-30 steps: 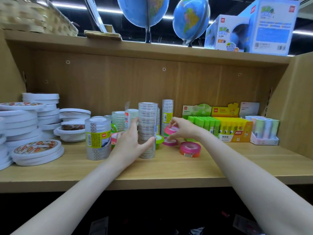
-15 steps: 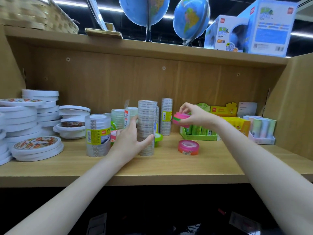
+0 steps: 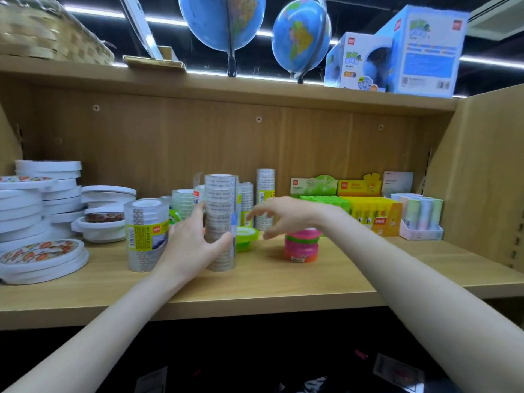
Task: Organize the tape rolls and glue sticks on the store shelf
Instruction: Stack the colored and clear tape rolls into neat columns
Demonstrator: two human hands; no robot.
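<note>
Tall clear tape stack [image 3: 220, 222]: upright on the wooden shelf [image 3: 255, 282], near its middle, wrapped in clear film.
Left hand [image 3: 195, 245]: curled round the lower half of that stack, thumb on its right side, fingers behind its left side.
Right hand [image 3: 283, 215]: released, fingers spread and loosely extended, holding nothing, hovering just above and left of the pink tape pile.
Pink tape pile [image 3: 302, 245]: short stack of pink rolls with green and orange bands, standing on the shelf right of the tall stack, partly hidden by the right wrist.
Green tape roll [image 3: 248, 234]: flat on the shelf between the tall stack and the pink pile.
Wide clear tape pack [image 3: 146, 234]: just left of the left hand, yellow label facing front.
Glue stick boxes [image 3: 368, 208]: green and yellow display trays at the back right.
White tape rolls [image 3: 39, 217]: stacked in piles at the far left.
Globes [image 3: 300, 38]: on the upper shelf.
</note>
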